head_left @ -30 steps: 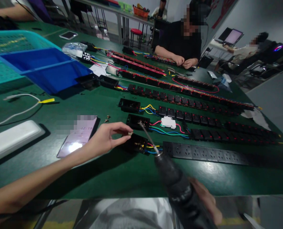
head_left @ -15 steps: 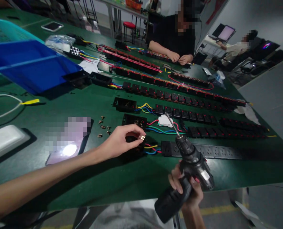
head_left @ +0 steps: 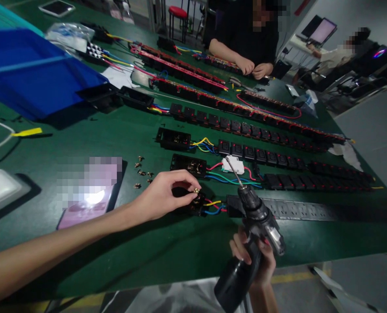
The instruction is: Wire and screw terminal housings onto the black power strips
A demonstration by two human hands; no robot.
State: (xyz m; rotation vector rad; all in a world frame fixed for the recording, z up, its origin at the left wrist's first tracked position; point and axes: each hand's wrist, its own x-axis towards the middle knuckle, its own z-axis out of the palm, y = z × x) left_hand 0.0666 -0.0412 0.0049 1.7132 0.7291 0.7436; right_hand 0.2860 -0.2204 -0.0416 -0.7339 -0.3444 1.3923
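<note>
My left hand (head_left: 162, 195) pinches a small brass screw (head_left: 196, 191) between thumb and fingertip. It hovers over a black open box (head_left: 198, 208), partly hidden by the hand, with red, yellow and blue wires running to a black socket strip (head_left: 298, 210). My right hand (head_left: 255, 256) grips a black cordless drill (head_left: 258, 208) by its handle. The drill's long bit points up and away, its tip overlapping a white breaker-like block (head_left: 234, 165) in view. Several loose brass screws (head_left: 141, 173) lie left of the boxes, behind my left hand.
Rows of wired socket strips (head_left: 245, 127) stretch across the green table. A lit phone (head_left: 94, 195) and a white block (head_left: 1, 191) lie left, below a blue bin (head_left: 37, 74). Across the table, another person's hands (head_left: 255, 69) are over some parts.
The view has shifted, so the table things appear farther right. Relative to the socket strip, the drill sits slightly farther left. Both hands keep their holds on the screw and drill.
</note>
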